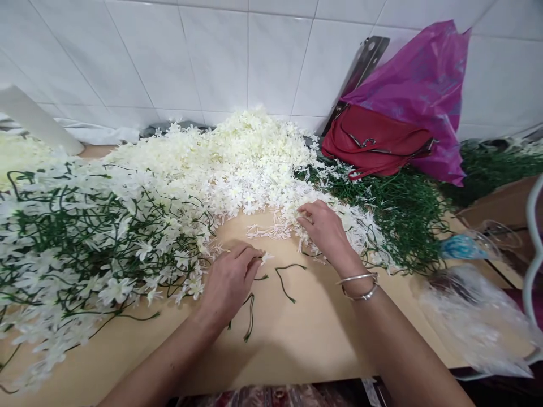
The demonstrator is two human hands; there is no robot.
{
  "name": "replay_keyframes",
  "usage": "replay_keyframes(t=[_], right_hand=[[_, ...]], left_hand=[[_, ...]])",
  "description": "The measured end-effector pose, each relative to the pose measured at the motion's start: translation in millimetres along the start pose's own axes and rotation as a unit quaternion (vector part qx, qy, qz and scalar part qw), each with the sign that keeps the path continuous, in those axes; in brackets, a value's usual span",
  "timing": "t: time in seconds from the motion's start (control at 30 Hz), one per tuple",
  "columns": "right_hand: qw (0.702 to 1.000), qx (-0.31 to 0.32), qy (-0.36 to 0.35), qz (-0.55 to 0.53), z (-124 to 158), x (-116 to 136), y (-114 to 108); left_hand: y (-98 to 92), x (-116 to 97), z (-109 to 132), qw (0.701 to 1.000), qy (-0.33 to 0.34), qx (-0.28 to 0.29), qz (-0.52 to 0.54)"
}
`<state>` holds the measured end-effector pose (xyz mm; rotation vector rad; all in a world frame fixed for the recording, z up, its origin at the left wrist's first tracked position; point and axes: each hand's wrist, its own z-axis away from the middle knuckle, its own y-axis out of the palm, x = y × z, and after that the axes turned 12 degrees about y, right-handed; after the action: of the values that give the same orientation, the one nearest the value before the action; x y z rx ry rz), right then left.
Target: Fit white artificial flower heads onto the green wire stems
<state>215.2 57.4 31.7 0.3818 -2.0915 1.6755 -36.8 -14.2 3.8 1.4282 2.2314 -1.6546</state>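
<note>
**Asker:** Head view first, please: what are your hands doing?

**Me:** Head camera looks down on a tan board tabletop. My left hand lies knuckles up on it, thumb and fingers pinched on a small white fabric blossom with a thin green wire stem. My right hand, with two silver bangles at the wrist, has its fingers curled loosely, their tips pressed into the near edge of the big heap of loose cream-white fabric blossoms.

**Asker:** What lies around that heap?

**Me:** Left of the heap sits a tangle of finished white blossoms on green wire stems. Just in front of the heap, between my hands, lie a few bare green wire stems. Right of the heap spreads a mass of green stems; behind that a red leather handbag leans by the white tiled wall, with a magenta plastic bag over it. Far right of the heap lies crumpled clear plastic wrapping.
</note>
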Motion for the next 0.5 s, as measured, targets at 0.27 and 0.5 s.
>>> replay_keyframes(t=[0.27,0.5], right_hand=[[0.997,-0.014,-0.05,0.05,0.1,-0.6,16.1],[0.997,-0.067,-0.033,-0.036,7.4,9.6,-2.3]], left_hand=[[-11.7,3.4,-24.4,0.997,0.044,-0.051,-0.036],[-8.8,7.4,-54.9,0.99,-0.01,-0.09,0.106]])
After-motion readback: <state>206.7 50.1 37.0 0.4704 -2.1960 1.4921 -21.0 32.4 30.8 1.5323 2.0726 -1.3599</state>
